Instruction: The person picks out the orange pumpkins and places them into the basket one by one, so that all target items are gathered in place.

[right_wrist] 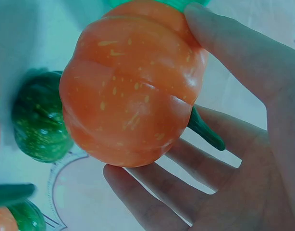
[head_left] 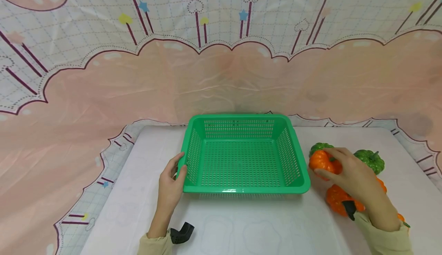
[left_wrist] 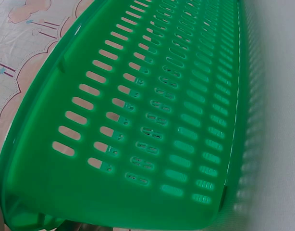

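A green plastic basket (head_left: 241,187) with slotted walls stands on the white table. My left hand (head_left: 170,186) grips its left rim, thumb and fingers near the front left corner; the left wrist view is filled by the basket's wall (left_wrist: 152,106). To the right of the basket, my right hand (head_left: 359,174) holds an orange pumpkin (head_left: 319,164), speckled yellow with a green stem. In the right wrist view the thumb lies on one side of this pumpkin (right_wrist: 130,86) and the fingers on the other.
A green pumpkin (head_left: 318,146) shows partly behind the held one, and another green pumpkin (head_left: 373,162) sits farther right. An orange pumpkin (head_left: 336,199) lies below the right hand, with more orange ones partly hidden by the arm. A patterned cloth (head_left: 228,82) hangs behind the table.
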Motion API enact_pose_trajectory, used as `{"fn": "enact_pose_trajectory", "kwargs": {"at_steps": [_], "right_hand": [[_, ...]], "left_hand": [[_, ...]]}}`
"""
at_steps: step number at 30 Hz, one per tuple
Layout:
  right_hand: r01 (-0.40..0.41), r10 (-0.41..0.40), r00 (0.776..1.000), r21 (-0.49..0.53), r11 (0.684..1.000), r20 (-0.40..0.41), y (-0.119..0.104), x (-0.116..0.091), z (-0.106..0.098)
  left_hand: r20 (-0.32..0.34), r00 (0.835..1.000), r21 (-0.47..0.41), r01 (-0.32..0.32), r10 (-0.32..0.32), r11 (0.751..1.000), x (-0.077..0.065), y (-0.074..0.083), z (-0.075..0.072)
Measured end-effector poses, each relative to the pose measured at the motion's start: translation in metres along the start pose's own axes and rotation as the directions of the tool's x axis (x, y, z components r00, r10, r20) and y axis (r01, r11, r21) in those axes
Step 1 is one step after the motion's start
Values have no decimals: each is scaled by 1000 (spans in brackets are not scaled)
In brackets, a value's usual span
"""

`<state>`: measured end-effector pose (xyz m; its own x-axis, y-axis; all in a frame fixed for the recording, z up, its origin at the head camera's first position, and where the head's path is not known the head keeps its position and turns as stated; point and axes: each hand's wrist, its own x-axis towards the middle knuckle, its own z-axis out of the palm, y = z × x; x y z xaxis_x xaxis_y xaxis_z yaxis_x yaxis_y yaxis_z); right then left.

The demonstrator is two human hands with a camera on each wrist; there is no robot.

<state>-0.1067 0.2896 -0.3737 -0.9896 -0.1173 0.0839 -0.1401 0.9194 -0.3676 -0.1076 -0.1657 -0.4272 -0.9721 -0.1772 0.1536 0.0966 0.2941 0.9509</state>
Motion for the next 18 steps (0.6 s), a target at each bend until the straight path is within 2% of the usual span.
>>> {"fn": "enact_pose_trajectory", "kwargs": {"at_steps": [18], "right_hand": [[43,-44,997,-17,999,-64,-12,2,-15]], "left_hand": [[2,1000,22,15,-15,1000,0,-1,-1]]}}
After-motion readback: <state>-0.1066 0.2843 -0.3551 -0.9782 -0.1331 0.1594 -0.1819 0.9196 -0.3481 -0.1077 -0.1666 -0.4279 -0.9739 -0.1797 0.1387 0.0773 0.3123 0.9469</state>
